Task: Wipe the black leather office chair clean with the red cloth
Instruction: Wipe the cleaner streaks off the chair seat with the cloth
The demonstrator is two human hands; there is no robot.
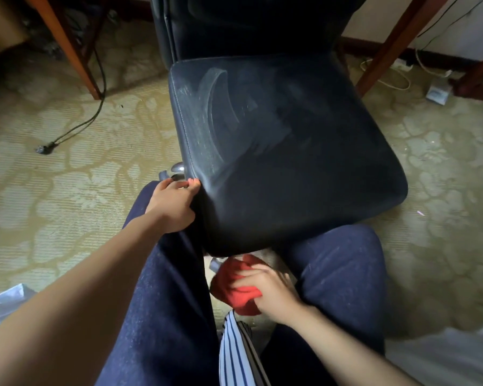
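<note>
The black leather office chair (285, 140) stands right in front of me, its seat dusty with pale wipe streaks on the left half. My left hand (173, 204) grips the seat's front left corner, fingers curled round the edge. Below the seat's front edge, between my knees, my right hand (265, 291) holds the bunched red cloth (234, 288). The cloth sits low near a chrome part of the chair base (215, 264). The backrest is dark and only partly in view at the top.
My knees in dark blue trousers flank the chair base. A black cable with a plug (43, 149) lies on the patterned carpet at left. Wooden table legs (76, 59) stand at the back left and right. White cables and a small box (437, 94) lie at right.
</note>
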